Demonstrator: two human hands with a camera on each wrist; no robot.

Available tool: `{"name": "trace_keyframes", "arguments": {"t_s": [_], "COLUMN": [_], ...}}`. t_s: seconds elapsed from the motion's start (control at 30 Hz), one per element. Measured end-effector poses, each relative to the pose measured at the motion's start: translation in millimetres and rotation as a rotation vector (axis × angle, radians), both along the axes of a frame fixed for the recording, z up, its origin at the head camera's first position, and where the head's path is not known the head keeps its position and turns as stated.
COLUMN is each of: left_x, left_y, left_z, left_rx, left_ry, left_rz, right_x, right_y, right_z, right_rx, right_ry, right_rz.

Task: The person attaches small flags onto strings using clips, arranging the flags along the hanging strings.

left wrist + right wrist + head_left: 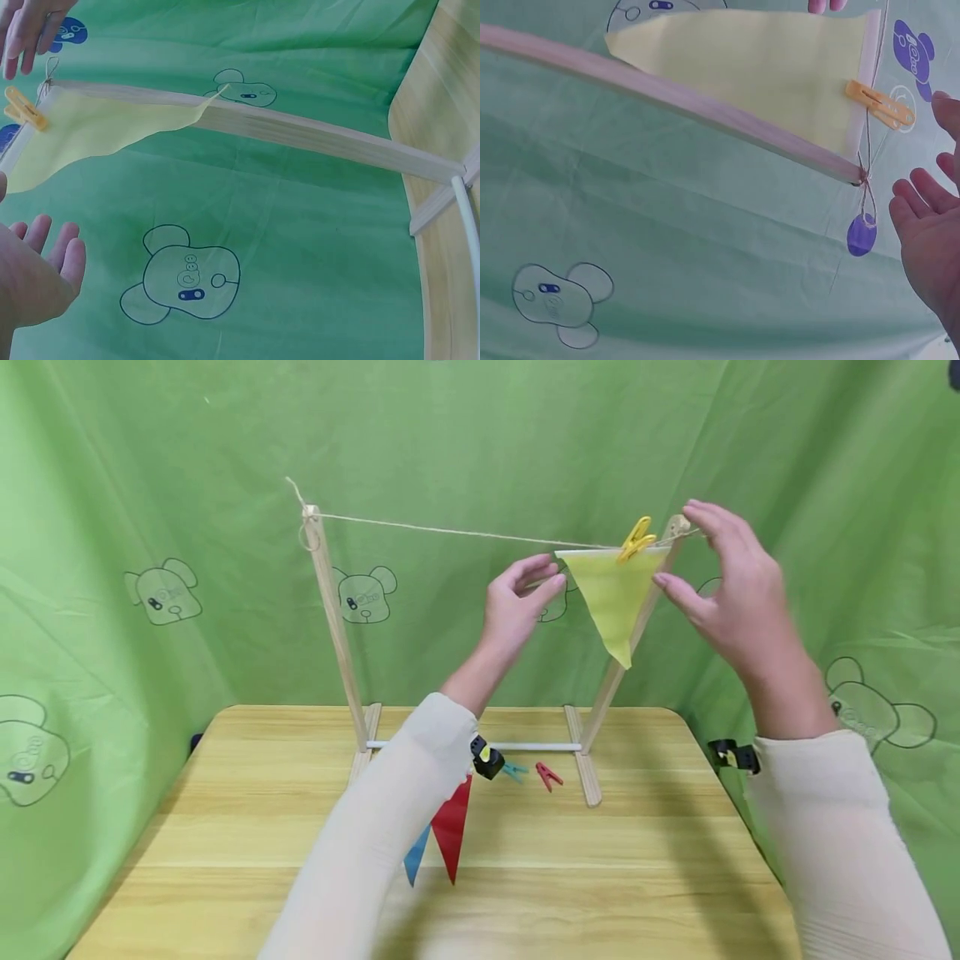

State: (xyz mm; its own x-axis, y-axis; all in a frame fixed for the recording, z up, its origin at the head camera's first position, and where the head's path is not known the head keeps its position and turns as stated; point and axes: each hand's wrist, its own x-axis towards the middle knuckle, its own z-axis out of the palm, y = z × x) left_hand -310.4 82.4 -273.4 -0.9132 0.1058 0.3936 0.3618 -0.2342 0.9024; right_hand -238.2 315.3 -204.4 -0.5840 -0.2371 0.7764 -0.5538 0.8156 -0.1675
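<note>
A yellow triangular flag (611, 597) with a white top edge hangs from a string (450, 531) near the right post. One yellow clothespin (637, 538) grips its top edge and the string. My left hand (517, 602) is beside the flag's upper left corner, fingers loosely bent and holding nothing. To the right of the flag, my right hand (738, 585) is spread with thumb and fingers apart, near the post's top. The right wrist view shows the clothespin (881, 103) apart from that hand (930, 225).
Two wooden posts (337, 618) joined by a white rod (532, 747) stand on the wooden table (637, 860). A red clothespin (548, 775) and a teal clothespin (514, 771) lie there. Red flag (452, 827) and blue flag (417, 857) are partly hidden by my left sleeve.
</note>
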Motion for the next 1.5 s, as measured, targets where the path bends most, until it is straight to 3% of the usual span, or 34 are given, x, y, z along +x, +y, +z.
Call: {"name": "trace_keyframes", "arguments": {"t_s": [0.23,0.5,0.77,1.07,1.5], "left_x": [6.1,20.1,33.0,46.0,54.7], "left_y": [-14.5,-31.9,-49.7,-70.3,-102.3], "left_z": [-11.9,-29.2,-50.7,-76.5,-105.7], "left_rx": [0.012,0.079,0.069,0.025,-0.063], "left_ry": [0.014,-0.01,-0.023,0.009,0.013], "left_rz": [-0.022,-0.018,0.014,0.007,0.048], "right_x": [5.5,8.5,16.3,15.5,10.8], "right_y": [-0.5,-6.8,-20.1,-17.8,-27.0], "right_z": [-21.7,-45.7,-71.3,-111.7,-162.0], "right_rx": [-0.099,-0.325,-0.489,-0.574,-0.642], "right_ry": [-0.025,-0.149,-0.154,-0.161,-0.191], "right_rz": [0.004,0.039,0.063,0.078,0.077]}}
